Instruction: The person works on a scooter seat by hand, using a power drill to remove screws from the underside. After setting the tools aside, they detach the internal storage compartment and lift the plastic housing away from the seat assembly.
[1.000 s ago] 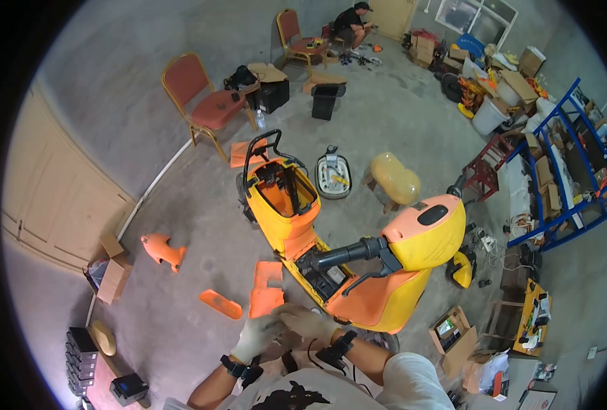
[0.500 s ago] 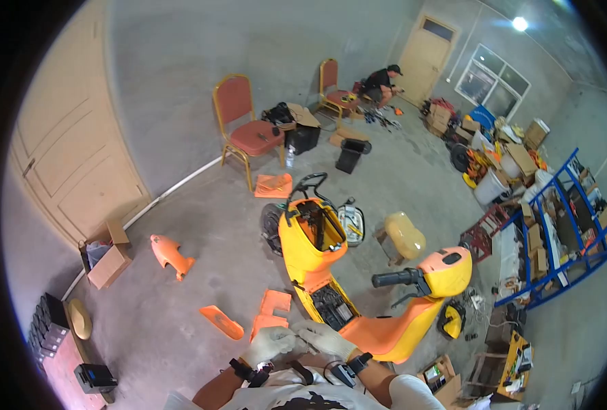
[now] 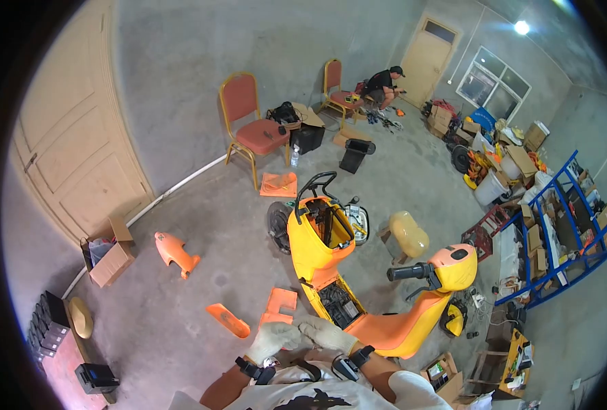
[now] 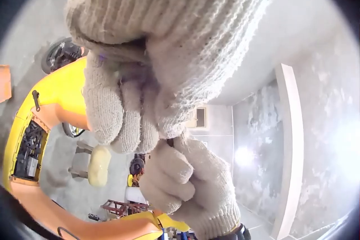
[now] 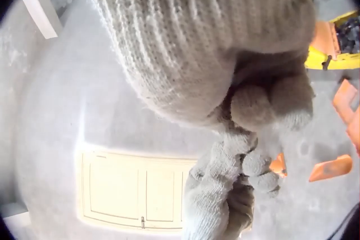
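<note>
Both hands wear off-white knitted gloves and meet at the fingertips in front of my body. My left hand [image 3: 276,339] has its fingers curled, and its thumb and fingertips meet the right fingertips. My right hand [image 3: 326,335] pinches with thumb and forefinger. Between the touching fingertips a small dark piece [image 4: 170,142] just shows in the left wrist view; the gloves hide most of it, and I cannot tell its kind. Just beyond the hands stands a yellow and orange scooter [image 3: 413,321] without its seat, its footboard bay [image 3: 340,305] uncovered. Orange panels [image 3: 279,301] lie beside it.
Left on the floor are an orange strip panel [image 3: 228,320] and a curved orange shell [image 3: 174,254]. Red chairs [image 3: 259,137], a black bin [image 3: 355,157] and a crouching person [image 3: 383,87] are farther back. A blue rack [image 3: 556,236] and piled boxes line the right.
The head view has tilted up, bringing the far wall, window and lamp into sight, and the scooter now sits differently in view. The hands stay together throughout.
</note>
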Demonstrator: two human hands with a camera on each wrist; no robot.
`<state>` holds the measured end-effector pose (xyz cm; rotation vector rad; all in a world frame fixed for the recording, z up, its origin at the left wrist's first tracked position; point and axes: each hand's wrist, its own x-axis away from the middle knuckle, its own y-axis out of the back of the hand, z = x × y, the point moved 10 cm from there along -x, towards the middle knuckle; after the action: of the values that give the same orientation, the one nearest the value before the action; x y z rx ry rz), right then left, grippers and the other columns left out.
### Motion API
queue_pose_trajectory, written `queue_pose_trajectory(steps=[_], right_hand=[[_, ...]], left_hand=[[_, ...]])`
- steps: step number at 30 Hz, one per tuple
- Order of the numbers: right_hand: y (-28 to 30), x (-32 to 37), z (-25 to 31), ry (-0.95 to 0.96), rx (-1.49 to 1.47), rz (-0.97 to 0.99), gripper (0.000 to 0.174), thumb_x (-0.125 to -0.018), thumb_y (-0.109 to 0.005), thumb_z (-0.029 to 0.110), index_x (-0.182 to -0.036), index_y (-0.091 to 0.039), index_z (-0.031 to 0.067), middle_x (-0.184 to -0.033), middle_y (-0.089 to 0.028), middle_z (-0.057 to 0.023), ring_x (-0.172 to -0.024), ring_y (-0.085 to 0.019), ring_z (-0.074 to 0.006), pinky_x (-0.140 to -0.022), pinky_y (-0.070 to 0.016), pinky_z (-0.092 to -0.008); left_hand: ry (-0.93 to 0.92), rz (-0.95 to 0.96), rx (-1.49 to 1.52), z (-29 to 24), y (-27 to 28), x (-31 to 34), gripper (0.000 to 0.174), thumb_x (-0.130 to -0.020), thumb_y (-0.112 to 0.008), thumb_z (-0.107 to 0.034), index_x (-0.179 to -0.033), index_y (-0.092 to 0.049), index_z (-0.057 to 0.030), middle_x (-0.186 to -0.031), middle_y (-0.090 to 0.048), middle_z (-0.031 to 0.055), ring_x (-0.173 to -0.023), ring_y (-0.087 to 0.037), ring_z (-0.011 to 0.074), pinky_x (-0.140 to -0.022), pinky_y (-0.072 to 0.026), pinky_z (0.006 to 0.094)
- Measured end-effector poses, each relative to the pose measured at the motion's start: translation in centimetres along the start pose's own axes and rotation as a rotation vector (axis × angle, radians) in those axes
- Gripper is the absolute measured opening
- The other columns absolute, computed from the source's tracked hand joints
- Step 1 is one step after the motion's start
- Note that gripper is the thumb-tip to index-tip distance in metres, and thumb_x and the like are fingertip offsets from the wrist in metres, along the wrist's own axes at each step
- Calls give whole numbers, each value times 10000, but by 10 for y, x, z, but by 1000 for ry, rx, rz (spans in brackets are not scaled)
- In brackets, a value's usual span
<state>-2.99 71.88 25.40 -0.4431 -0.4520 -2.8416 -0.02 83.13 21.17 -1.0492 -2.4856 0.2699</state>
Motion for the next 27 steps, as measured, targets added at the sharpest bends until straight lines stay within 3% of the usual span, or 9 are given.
queue_pose_trajectory(steps=[3,6,8,12,15,18,20,24,27], right_hand=[[1,0,4,70,-64,8,329,-1025,-445,231,-1286,-536,54,-820,-558,2,-629,-507,-75,-551,-438,-238],[1,4,-2,-39,-139,6,328,-1023,-447,229,-1286,-539,55,-826,-562,-5,-645,-514,-77,-552,-442,-243],[16,5,3,188,131,-176,324,-1019,-452,217,-1289,-538,59,-825,-567,-15,-640,-512,-77,-548,-443,-246],[18,-2,-13,123,27,-101,320,-1010,-470,206,-1289,-543,67,-832,-579,-22,-604,-504,-72,-535,-444,-241],[18,2,-23,-195,-267,26,332,-988,-509,174,-1282,-536,25,-818,-580,-15,-569,-491,-66,-504,-435,-242],[20,5,-23,-237,-325,83,351,-989,-513,168,-1301,-511,5,-808,-572,-2,-560,-479,-68,-493,-422,-242],[18,5,-36,-240,-440,106,365,-992,-515,171,-1318,-499,8,-803,-573,0,-554,-476,-70,-494,-420,-239],[12,-5,-60,-224,-668,67,389,-998,-521,184,-1351,-482,24,-762,-563,8,-568,-489,-75,-518,-425,-230],[14,0,-77,-218,-567,102,382,-1010,-500,220,-1342,-496,31,-815,-589,-15,-625,-531,-85,-587,-456,-237]], left_hand=[[-57,-15,13,18,7,-9,140,-922,-621,-61,-1016,-689,17,-922,-714,69,-777,-676,139,-648,-540,240],[-97,26,60,17,-2,-9,150,-930,-627,-81,-1034,-687,9,-942,-711,58,-802,-667,118,-663,-531,225],[-85,39,107,8,-11,-11,157,-933,-632,-94,-1043,-684,6,-950,-708,52,-812,-662,107,-670,-528,220],[-47,58,73,4,-23,-10,208,-917,-668,-131,-1061,-670,18,-932,-694,46,-820,-654,118,-680,-530,244],[-175,13,-36,-7,-20,-16,183,-870,-665,-8,-1042,-686,50,-959,-722,135,-840,-698,181,-739,-574,291],[-199,0,-69,-25,-28,-8,198,-844,-706,-32,-1024,-702,51,-948,-731,106,-830,-699,171,-738,-570,289],[-7,-72,-452,-27,-28,-15,242,-817,-744,-89,-1029,-712,22,-927,-743,87,-812,-700,143,-737,-565,279],[0,-157,-539,-22,-28,-22,267,-810,-757,-163,-1035,-720,-24,-899,-745,73,-767,-694,116,-723,-561,269],[-6,-216,-704,-15,-30,-26,285,-828,-738,-240,-1056,-724,-70,-897,-738,66,-748,-680,118,-754,-549,273]])
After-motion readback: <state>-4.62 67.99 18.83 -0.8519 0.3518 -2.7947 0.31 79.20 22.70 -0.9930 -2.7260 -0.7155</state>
